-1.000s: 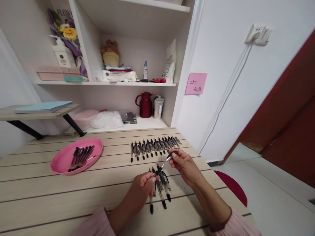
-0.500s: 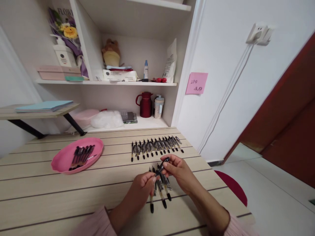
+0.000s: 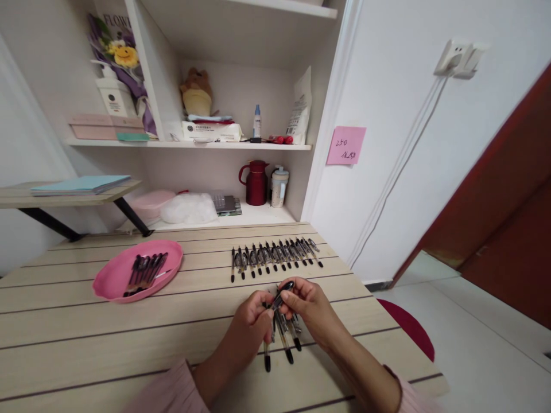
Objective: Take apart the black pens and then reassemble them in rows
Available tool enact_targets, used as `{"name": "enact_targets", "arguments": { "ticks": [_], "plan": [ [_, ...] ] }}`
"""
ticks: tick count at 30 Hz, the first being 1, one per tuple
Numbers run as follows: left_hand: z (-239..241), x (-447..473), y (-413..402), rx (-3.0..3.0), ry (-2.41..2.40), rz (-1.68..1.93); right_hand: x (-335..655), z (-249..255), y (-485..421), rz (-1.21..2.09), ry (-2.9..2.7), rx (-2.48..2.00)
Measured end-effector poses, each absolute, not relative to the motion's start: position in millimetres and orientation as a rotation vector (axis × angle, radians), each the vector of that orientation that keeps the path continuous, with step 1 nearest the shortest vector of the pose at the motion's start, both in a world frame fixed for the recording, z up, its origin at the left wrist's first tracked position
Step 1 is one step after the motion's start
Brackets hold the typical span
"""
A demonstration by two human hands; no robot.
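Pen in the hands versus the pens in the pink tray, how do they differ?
The held pen is gripped by the left hand and right hand; the tray pens lie in the pink tray, untouched. The held pen is single; the tray pens are several, close together. The hands partly hide the held pen; the tray pens are mostly visible. Both show black parts.

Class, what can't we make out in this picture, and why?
All in the head view:
Held pen: lower end, hidden by the left hand.
Pens beneath: partly hidden by that hand and the right hand.
Dark object: mostly behind the cup.
Bag: print too small.
Sleeves: cut off by the bottom edge.
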State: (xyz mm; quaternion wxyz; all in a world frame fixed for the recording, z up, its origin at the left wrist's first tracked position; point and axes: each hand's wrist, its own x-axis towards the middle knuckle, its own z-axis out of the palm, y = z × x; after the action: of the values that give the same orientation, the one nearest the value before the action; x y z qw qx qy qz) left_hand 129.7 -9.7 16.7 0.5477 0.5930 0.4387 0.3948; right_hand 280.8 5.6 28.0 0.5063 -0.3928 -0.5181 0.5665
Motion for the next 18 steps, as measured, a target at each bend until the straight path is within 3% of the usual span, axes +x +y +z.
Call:
{"name": "enact_targets", "arguments": {
  "ticks": [10, 18],
  "plan": [
    [6, 125, -2, 1.396, 1.036, 0.977, 282, 24, 8, 1.367, -1.236, -0.991],
    [38, 78, 24, 1.373, 1.562, 1.307, 331, 12, 32, 1.043, -1.195, -1.241]
  ]
}}
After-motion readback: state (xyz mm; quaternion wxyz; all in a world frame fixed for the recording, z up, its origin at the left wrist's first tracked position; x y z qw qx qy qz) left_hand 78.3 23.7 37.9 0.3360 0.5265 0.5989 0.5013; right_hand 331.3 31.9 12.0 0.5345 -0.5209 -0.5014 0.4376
